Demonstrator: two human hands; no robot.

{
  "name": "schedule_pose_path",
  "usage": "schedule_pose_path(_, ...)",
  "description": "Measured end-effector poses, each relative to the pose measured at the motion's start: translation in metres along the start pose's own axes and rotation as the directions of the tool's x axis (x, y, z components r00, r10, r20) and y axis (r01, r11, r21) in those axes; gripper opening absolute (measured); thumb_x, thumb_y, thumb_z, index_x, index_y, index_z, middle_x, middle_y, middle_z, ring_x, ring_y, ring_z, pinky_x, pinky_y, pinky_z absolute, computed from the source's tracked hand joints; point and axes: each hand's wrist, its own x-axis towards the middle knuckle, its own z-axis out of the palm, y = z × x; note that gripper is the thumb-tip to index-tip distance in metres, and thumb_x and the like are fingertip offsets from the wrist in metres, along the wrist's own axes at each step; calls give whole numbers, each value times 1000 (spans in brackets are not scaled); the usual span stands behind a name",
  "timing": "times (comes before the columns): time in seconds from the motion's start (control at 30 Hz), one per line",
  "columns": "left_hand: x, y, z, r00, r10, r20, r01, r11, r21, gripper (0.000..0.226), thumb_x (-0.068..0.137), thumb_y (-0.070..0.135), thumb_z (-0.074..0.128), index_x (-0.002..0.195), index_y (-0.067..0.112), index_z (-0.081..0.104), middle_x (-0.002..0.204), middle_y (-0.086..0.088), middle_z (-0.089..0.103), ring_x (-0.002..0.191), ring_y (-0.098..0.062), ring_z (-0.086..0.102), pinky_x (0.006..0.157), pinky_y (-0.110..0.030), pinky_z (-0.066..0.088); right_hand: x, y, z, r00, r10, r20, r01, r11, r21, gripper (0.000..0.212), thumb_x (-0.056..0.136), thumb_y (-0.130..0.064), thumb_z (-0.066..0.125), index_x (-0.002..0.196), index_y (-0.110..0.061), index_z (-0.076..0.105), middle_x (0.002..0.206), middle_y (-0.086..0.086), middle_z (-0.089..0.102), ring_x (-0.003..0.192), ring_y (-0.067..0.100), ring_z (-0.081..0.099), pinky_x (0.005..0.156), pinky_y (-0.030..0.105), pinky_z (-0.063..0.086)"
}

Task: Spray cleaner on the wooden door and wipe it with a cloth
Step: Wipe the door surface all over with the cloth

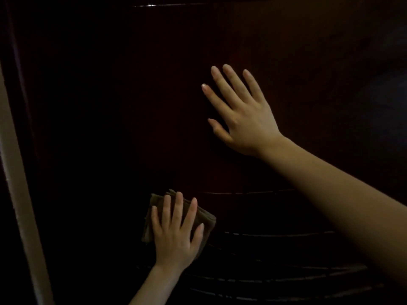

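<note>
Filling nearly the whole view, the wooden door (110,106) stands very dark, a deep reddish brown with a glossy finish that catches a thin bright glint near the top edge. Its upper part is a plain flat panel, while the lower part carries several horizontal ridges (275,234), each picked out by a faint line of light and curved by the wide lens. Down the far left runs a pale strip of door frame (19,194), slanting from the upper left edge to the bottom. The right forearm reaches in from the lower right corner, bare, and crosses over the ridged part of the door. At its end the right hand (244,117) lies flat against the plain panel, right of centre, palm to the wood, with the fingers straight and spread and the thumb out to the left; it holds nothing. Lower down and a little left of centre, the left hand (176,236) comes up from the bottom edge, its back to the camera. Its fingers are stretched out and slightly fanned, pressing a cloth (208,220) flat against the door rather than curling round it. The cloth is a dull brown, folded into a thick pad whose layered edges show, and it peeks out above the fingertips and to either side of the hand. It sits just below the topmost ridge line, against the upper part of the ridged section of the door.
</note>
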Motion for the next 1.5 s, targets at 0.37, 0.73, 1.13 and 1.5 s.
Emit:
schedule_pose_path(0.37, 27, 5, -6, 986, 162, -41, -161, 987, 6, 57, 96, 48, 18, 148, 27, 14, 157, -8, 5, 145, -25, -1, 114, -48, 0, -72, 54, -14, 996, 76, 51, -73, 996, -51, 56, 97, -43, 31, 147, -19, 23, 153, 16, 19, 142, 32, 13, 114, 50, 8)
schedule_pose_path(0.73, 39, 2, -12, 988, 141, -61, -139, 990, 36, 57, 96, 49, 15, 149, 27, 9, 155, -10, 11, 145, -22, -5, 114, -48, -1, -75, 52, -10, 997, 75, 8, -75, 997, -14, 54, 98, -42, 30, 146, -18, 25, 153, 15, 20, 142, 31, 15, 115, 50, 11)
schedule_pose_path(1.13, 97, 0, -32, 985, 59, -160, -58, 998, 12, 56, 95, 44, 26, 145, 18, 20, 151, -14, 21, 142, -30, 8, 114, -46, 0, -80, 52, -11, 996, 83, 13, -83, 997, -6, 54, 98, -41, 30, 146, -17, 26, 153, 17, 20, 142, 32, 14, 115, 48, 8)
schedule_pose_path(1.5, 65, 7, -17, 854, 507, -112, -504, 862, 58, 53, 92, 46, 34, 141, 27, 28, 147, -4, 29, 144, -22, 12, 113, -44, 8, -81, 52, -9, 997, 73, -22, -73, 997, 15, 53, 98, -39, 33, 146, -16, 28, 152, 17, 22, 141, 33, 16, 114, 49, 10)
